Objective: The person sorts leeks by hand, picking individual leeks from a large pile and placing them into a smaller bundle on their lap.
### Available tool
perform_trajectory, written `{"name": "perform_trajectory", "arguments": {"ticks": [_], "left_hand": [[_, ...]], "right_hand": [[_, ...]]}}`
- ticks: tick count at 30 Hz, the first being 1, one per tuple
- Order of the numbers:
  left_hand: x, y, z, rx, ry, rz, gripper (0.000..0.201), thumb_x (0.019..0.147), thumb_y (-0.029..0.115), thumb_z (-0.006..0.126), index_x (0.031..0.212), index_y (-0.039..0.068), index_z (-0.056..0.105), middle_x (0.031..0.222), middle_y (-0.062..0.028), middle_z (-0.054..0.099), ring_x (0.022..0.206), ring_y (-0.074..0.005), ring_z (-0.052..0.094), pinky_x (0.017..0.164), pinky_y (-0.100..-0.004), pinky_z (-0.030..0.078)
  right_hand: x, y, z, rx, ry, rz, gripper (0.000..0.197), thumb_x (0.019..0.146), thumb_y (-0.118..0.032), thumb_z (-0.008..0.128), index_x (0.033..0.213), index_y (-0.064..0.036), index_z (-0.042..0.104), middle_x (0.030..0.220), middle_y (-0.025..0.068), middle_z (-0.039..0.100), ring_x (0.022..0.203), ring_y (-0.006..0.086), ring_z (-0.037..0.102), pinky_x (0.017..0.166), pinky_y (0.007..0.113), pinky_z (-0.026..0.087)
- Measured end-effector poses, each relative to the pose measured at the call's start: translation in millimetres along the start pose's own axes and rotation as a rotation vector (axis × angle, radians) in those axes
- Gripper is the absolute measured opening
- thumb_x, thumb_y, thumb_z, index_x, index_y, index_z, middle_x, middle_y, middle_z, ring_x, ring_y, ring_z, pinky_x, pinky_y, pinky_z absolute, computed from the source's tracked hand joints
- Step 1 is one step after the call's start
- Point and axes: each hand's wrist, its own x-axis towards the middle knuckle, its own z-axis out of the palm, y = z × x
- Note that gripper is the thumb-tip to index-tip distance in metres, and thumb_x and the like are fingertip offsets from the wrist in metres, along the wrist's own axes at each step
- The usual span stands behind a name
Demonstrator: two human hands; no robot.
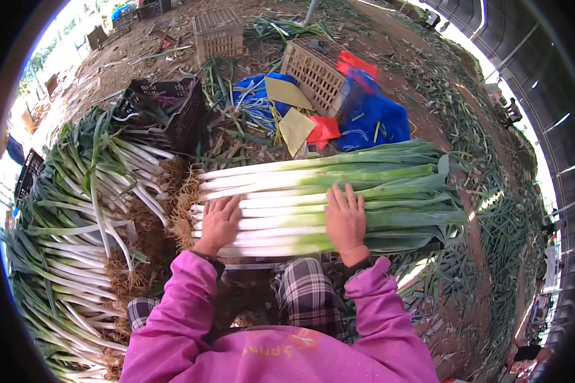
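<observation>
Across in front of me lies a row of leeks (281, 207), side by side, white stalks to the left and green leaves to the right. Their brown roots (184, 210) form a shaggy fringe at the left end. My left hand (220, 223) lies on the white stalks close to the roots, its fingers extended. Further right, my right hand (346, 219) rests flat where the white turns green, fingers pointing away from me. Neither hand is wrapped round a stalk. The support under the leeks is mostly hidden; only its near edge shows.
Piled leeks (76, 268) with roots spread along my left. Behind them stands a black crate (163, 115). Beyond the row are a tan crate (313, 73), blue plastic sheeting (380, 118), yellow cards (295, 131) and red plastic (324, 129). Cut green leaves (505, 249) litter the right-hand ground.
</observation>
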Motion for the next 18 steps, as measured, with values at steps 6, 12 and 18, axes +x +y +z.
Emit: {"name": "perform_trajectory", "arguments": {"ticks": [6,12,18], "left_hand": [[-22,-35,-20,0.133,0.218,0.010,0.033,0.089,0.017,0.053,0.118,0.002,0.057,0.118,-0.0163,0.056,0.113,-0.0341,0.049,0.095,-0.0443,0.042],[-20,-60,-4,0.000,0.182,-0.028,0.023,0.086,0.009,0.051,0.105,0.002,0.061,0.097,-0.0173,0.060,0.095,-0.0363,0.056,0.084,-0.0443,0.046],[-13,-37,1,-0.103,0.242,-0.097,0.029,0.091,0.018,0.050,0.111,-0.001,0.060,0.110,-0.0193,0.059,0.109,-0.0375,0.050,0.097,-0.0455,0.041]], "right_hand": [[3,-6,0,0.080,0.020,-0.046,0.029,0.086,-0.020,0.059,0.110,-0.0059,0.065,0.123,0.0070,0.059,0.122,0.0303,0.048,0.102,0.051,0.036],[10,-9,5,0.106,0.072,-0.063,0.025,0.084,-0.017,0.061,0.107,-0.0058,0.065,0.115,0.0079,0.061,0.116,0.0308,0.051,0.100,0.048,0.039],[6,-1,6,0.106,0.123,-0.084,0.023,0.085,-0.014,0.060,0.106,-0.0059,0.065,0.116,0.0076,0.061,0.116,0.0302,0.052,0.103,0.047,0.037]]}}
